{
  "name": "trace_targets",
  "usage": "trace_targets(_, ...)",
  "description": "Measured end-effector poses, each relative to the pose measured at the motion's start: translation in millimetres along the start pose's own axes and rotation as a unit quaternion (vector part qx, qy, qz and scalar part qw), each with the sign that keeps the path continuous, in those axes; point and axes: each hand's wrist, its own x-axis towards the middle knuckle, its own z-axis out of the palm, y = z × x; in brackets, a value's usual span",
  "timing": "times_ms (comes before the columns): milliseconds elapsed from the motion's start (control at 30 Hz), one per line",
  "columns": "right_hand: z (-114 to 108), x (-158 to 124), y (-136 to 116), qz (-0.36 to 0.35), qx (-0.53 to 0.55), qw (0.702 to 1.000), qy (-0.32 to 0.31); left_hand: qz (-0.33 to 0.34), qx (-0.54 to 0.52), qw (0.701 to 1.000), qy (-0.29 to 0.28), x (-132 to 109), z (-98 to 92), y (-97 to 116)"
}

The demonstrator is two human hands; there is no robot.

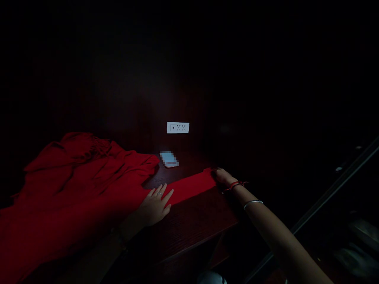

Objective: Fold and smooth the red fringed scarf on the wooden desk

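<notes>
1. The setting is very dark: a deep brown wall (133,98) stands behind a dark wood-grain desktop (201,217), whose front edge runs slantwise below the hands.
2. A white socket panel (178,127) is fixed on the wall, a little above the desktop.
3. Below the panel lies a phone (169,159), flat on the desktop; its face is blurred into blocks, so nothing on it can be read.
4. A large red cloth (89,177) covers the left side, heaped and wrinkled toward the wall and smoother toward the front. Whether it is a garment cannot be told.
5. From the heap, a flat, narrow red strip (192,187) of the same colour reaches rightward across the desktop, passing in front of the phone without touching it.
6. The left hand (155,205) lies palm down over the near end of the strip, fingers spread and extended, gripping nothing. It wears a ring (160,193).
7. The right hand (223,176) is at the strip's far end, fingers bent inward; shadow hides the fingertips, so whether they pinch the fabric cannot be told.
8. A red cord bracelet (231,187) circles the right wrist, with a silver bangle (253,202) farther up the forearm.
9. At the right, a pale straight edge (319,203) slants through the darkness.
</notes>
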Motion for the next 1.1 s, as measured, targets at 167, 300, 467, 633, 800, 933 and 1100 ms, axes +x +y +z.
trace_targets(167, -2, -13, 23, 0.021, -0.005, 0.998, 0.055, 0.001, 0.017, 0.999, 0.035, 3, 8.3, -1)
trace_targets(300, -8, -1, -6, -0.129, 0.02, 0.985, 0.114, 0.009, 0.021, 0.998, 0.057, 4, 12.5, -4)
trace_targets(467, -9, 16, -23, -0.225, -0.011, 0.974, 0.033, 0.019, 0.025, 0.997, 0.076, 1, 13.2, -7)
trace_targets(633, -7, 5, 23, -0.107, -0.036, 0.992, 0.053, 0.021, 0.047, 0.996, 0.075, 1, 15.7, -10)
trace_targets(800, -14, -16, 30, -0.047, -0.035, 0.995, 0.085, 0.021, 0.033, 0.995, 0.093, 2, 24.0, -13)
trace_targets(933, -11, -48, -5, -0.113, 0.039, 0.983, 0.136, 0.023, 0.029, 0.994, 0.102, 3, 27.8, -14)
trace_targets(1100, 6, -93, -22, -0.13, 0.074, 0.988, 0.027, 0.004, 0.025, 0.997, 0.073, 3, 17.4, -9)
